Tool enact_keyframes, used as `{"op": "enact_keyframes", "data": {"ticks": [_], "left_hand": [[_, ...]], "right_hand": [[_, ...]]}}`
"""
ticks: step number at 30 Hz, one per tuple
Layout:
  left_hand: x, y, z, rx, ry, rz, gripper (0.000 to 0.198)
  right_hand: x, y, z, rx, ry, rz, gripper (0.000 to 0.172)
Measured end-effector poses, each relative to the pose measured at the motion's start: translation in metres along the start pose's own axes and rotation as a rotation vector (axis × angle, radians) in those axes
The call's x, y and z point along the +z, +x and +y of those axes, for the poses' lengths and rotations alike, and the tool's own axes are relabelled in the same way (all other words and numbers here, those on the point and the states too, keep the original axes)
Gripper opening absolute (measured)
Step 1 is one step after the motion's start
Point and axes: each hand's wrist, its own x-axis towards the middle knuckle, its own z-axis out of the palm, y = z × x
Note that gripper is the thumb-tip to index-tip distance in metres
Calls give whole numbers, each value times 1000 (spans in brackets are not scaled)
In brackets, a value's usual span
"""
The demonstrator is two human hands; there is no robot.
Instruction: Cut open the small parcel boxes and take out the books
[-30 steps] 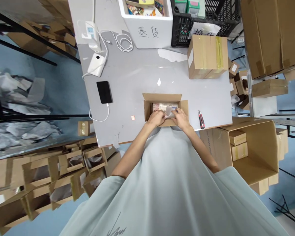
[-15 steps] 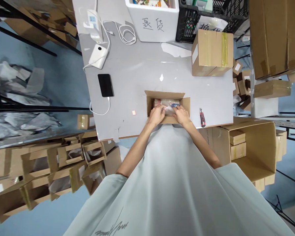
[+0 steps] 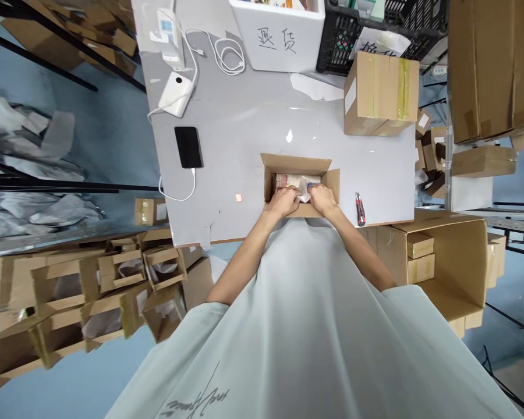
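An open cardboard box [image 3: 297,160] stands at the table's front edge, its flaps raised. Inside lie printed packages [image 3: 283,180] under a crumpled whitish, translucent plastic wrap [image 3: 304,190]. My left hand [image 3: 285,201] reaches over the near left side of the box, fingers curled onto the wrap. From the right, my right hand [image 3: 323,198] dips into the box and pinches the wrap's other side. Both sets of fingertips are partly hidden by the wrap and the box. To the right of the box lies a red and black utility knife [image 3: 360,209].
On the grey table [image 3: 236,134] are a phone [image 3: 188,147] on a cable, a white power bank [image 3: 176,95] and a taped carton [image 3: 381,96]. A white foam bin [image 3: 282,43] and a black crate [image 3: 338,41] stand at the back. Open boxes [image 3: 65,291] fill the left floor.
Both hands have stayed in the box. The plastic wrap between them is now bunched up into a narrower, raised fold, and my left hand has shifted slightly right. The view has moved slightly.
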Motion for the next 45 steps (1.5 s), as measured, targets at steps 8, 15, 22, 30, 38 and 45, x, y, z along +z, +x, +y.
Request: {"op": "enact_keyframes", "data": {"ticks": [8, 15, 22, 30, 38, 45], "left_hand": [[9, 38, -10, -72, 196, -142, 56], [18, 50, -13, -28, 234, -202, 42], [18, 45, -15, -50, 224, -219, 32], [20, 41, -15, -60, 214, -210, 34], [15, 37, -18, -58, 227, -196, 36], [10, 38, -23, -112, 179, -165, 35]], "right_hand": [[10, -3, -6, 28, 66, 92, 37], [16, -3, 0, 0, 39, 95, 35], [16, 12, -2, -12, -55, -36, 37], [15, 36, -4, -133, -100, -162, 35], [13, 37, -3, -189, -121, -161, 33], [6, 24, 4, -146, -104, -97, 42]]}}
